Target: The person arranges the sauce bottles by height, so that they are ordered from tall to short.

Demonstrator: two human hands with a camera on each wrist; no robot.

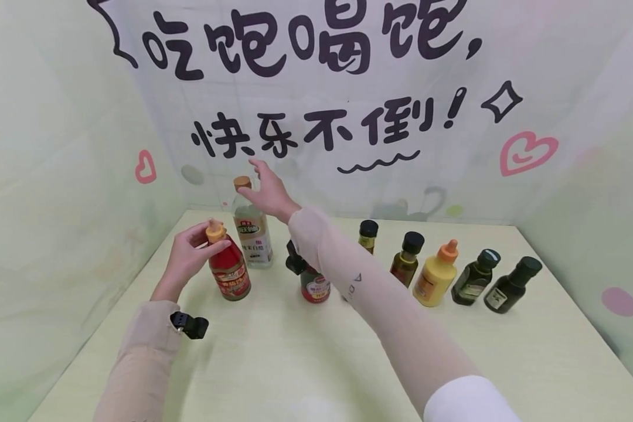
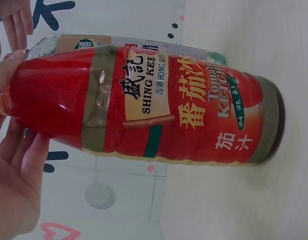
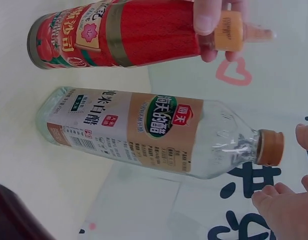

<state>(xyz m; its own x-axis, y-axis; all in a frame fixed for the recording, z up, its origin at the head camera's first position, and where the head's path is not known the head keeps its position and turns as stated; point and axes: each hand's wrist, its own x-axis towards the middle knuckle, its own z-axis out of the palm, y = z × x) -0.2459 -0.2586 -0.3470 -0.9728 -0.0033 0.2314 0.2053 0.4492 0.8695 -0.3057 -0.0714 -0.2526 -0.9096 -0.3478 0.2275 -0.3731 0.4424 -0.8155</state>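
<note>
Gripped ketchup bottle (image 1: 231,275) by the neck with left hand (image 1: 186,254), at left side of table (image 1: 274,351), beside vinegar bottle (image 1: 254,241). Held right hand (image 1: 271,193) spread, empty, just short of vinegar cap (image 3: 270,148). Seemed best to curl squarely round cap, keeping ketchup bottle steady.

Whitish backdrop (image 1: 438,176) (black lettering (image 1: 329,132), pink hearts (image 1: 529,155)) stands behind a pale table (image 1: 274,357)
</note>
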